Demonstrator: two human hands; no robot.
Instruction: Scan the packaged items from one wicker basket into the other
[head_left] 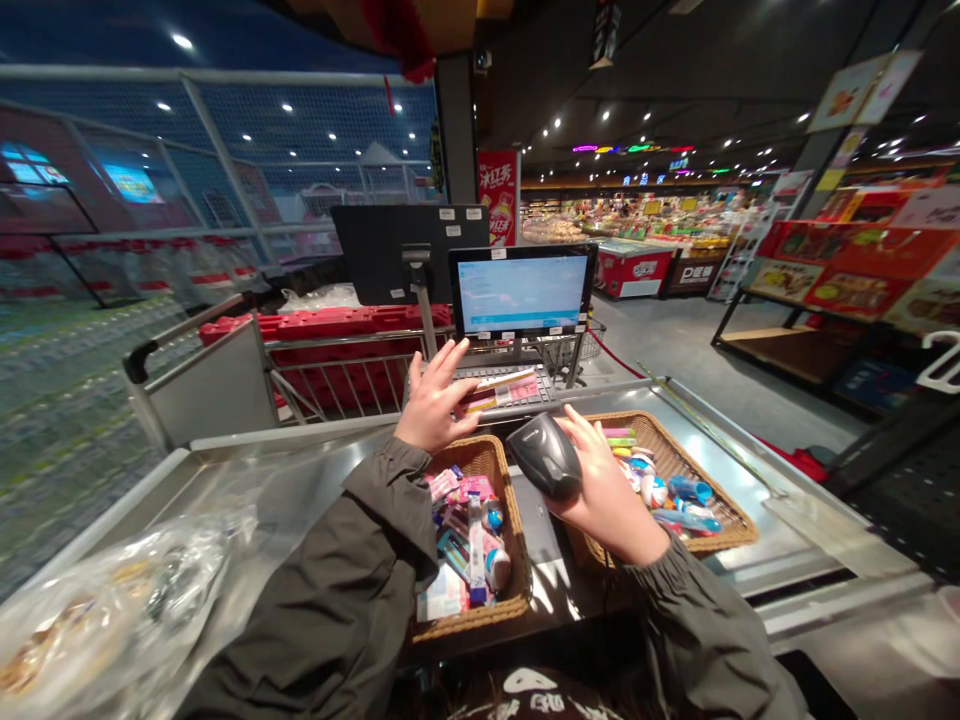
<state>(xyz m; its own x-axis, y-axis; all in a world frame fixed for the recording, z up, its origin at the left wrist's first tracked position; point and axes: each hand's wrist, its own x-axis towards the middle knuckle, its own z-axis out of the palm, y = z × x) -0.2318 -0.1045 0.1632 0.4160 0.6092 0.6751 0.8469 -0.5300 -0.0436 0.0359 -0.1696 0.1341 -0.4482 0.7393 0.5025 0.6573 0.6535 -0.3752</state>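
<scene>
My left hand [441, 402] is raised beside the keyboard [544, 385], palm forward with its fingers stretched out. Its thumb tip overlaps the near-left end of a slim pink and yellow packet [502, 390] at the keyboard; whether they touch is unclear. In my right hand [606, 492] is a black barcode scanner [546, 458], with the fingers wrapped around it from behind. Below my left hand is a wicker basket [517, 560] of small wrapped sweets and tubes. A second wicker basket [731, 525], partly behind my right hand, holds colourful small goods.
A lit monitor [525, 292] stands behind the keyboard, and a second screen [390, 255] faces away. Clear plastic bags [127, 600] lie on the metal counter [292, 455] at left. Beyond it is a metal trolley [337, 380]. Boxed goods [862, 260] fill a rack at right.
</scene>
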